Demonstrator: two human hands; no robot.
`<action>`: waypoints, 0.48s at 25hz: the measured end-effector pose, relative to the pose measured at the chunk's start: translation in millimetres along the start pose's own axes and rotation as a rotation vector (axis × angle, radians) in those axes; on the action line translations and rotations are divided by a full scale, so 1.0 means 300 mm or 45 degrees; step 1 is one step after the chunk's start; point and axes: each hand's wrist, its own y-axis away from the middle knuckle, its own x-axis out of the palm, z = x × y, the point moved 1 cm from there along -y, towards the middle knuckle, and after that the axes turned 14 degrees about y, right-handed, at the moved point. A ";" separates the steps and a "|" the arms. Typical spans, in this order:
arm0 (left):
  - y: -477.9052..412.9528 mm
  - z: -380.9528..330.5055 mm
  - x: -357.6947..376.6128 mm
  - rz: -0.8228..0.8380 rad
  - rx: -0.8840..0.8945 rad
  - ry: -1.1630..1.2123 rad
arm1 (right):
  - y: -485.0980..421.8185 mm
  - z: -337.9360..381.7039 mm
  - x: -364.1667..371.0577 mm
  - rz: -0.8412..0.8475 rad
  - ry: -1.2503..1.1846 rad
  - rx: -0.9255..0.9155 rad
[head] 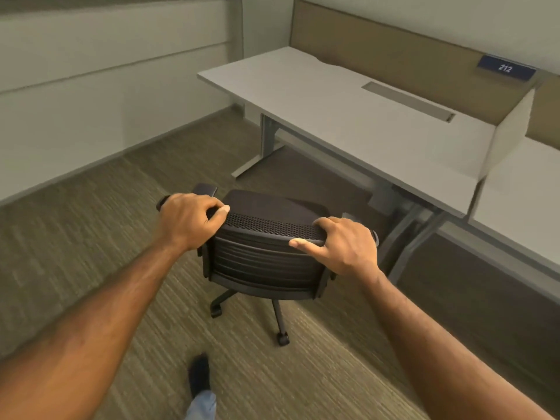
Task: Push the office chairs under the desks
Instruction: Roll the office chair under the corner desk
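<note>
A black office chair [266, 256] on castors stands on the carpet in front of a light grey desk [333, 107], its seat pointing toward the desk's open underside. My left hand [189, 219] grips the left top corner of the backrest, fingers curled over the edge. My right hand [342, 244] grips the right top corner, thumb along the back. The chair's right armrest is hidden behind my right hand; the left armrest shows beyond my left hand.
The desk's metal legs [266, 140] frame the gap under it. A tan partition panel [394, 50] with a blue "212" sign [505, 68] backs the desk. A second desk [521, 201] adjoins on the right. A wall runs along the left. My shoe [199, 374] is behind the chair.
</note>
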 end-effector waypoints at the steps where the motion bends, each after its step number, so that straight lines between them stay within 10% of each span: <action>1: -0.053 0.045 0.006 -0.015 0.022 0.007 | -0.059 0.011 0.017 -0.017 0.016 0.017; 12: -0.638 0.615 0.031 0.136 0.133 0.110 | -0.718 0.229 0.150 0.013 0.004 0.193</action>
